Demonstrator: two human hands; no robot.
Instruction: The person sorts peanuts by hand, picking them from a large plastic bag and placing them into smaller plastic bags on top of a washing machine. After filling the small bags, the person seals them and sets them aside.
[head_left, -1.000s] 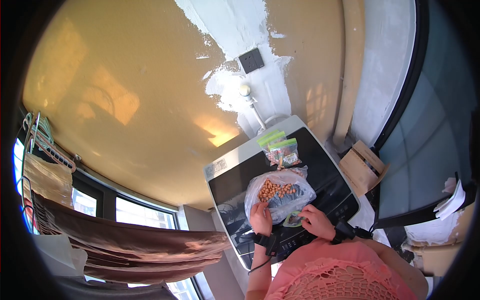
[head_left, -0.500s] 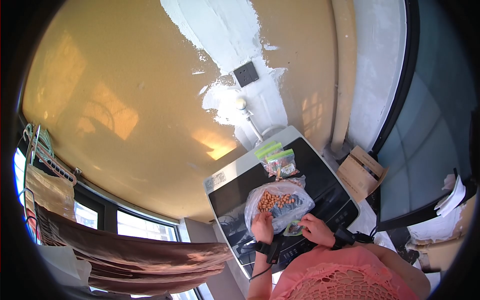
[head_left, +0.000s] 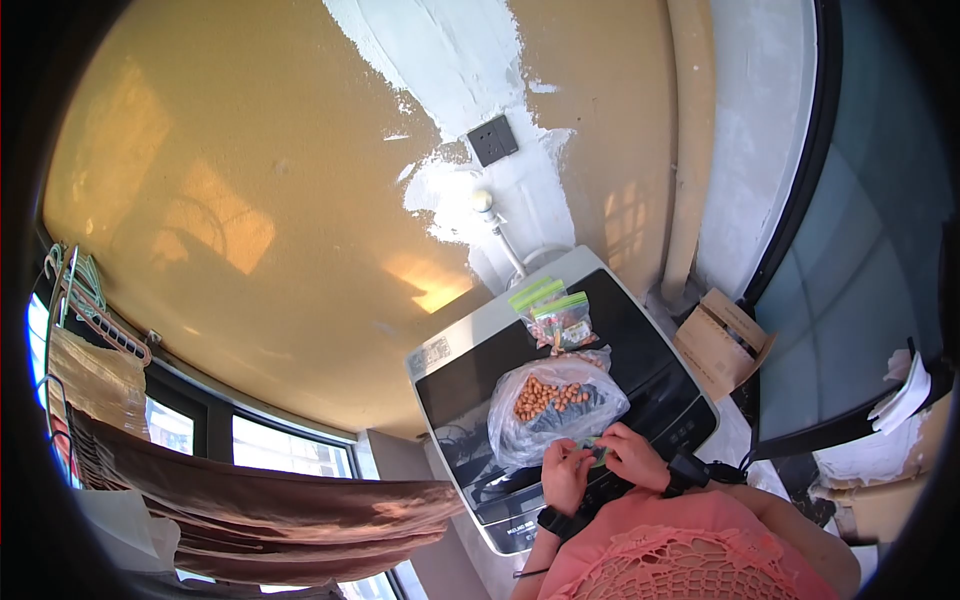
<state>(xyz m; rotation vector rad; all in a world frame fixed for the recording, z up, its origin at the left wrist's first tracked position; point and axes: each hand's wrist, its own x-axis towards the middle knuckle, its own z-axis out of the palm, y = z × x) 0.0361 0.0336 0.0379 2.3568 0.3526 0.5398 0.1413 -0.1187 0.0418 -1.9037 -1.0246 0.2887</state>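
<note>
A small clear zip bag (head_left: pixel 599 454) with a green edge is between my two hands, in front of the big bag. My right hand (head_left: pixel 638 461) pinches its green edge. From the other side, my left hand (head_left: pixel 565 476) is closed at the bag, fingertips together; its contents, if any, are hidden. Just beyond lies an open clear plastic bag (head_left: pixel 505 425) with reddish-brown nuts (head_left: pixel 545 400), which look like peanuts, in it. Farther back, several filled zip bags (head_left: pixel 563 320) with green tops overlap one another.
Everything rests on the dark glossy lid (head_left: pixel 465 410) of a white-framed appliance that looks like a washing machine. A cardboard box (head_left: pixel 715 350) stands to the right. Brown cloth (head_left: pixel 270 500) hangs at the left, and a wall socket (head_left: pixel 492 141) is above.
My left hand has moved from the nuts in the big bag, toward me and right, to the small zip bag. My right hand still holds that bag, now slightly higher.
</note>
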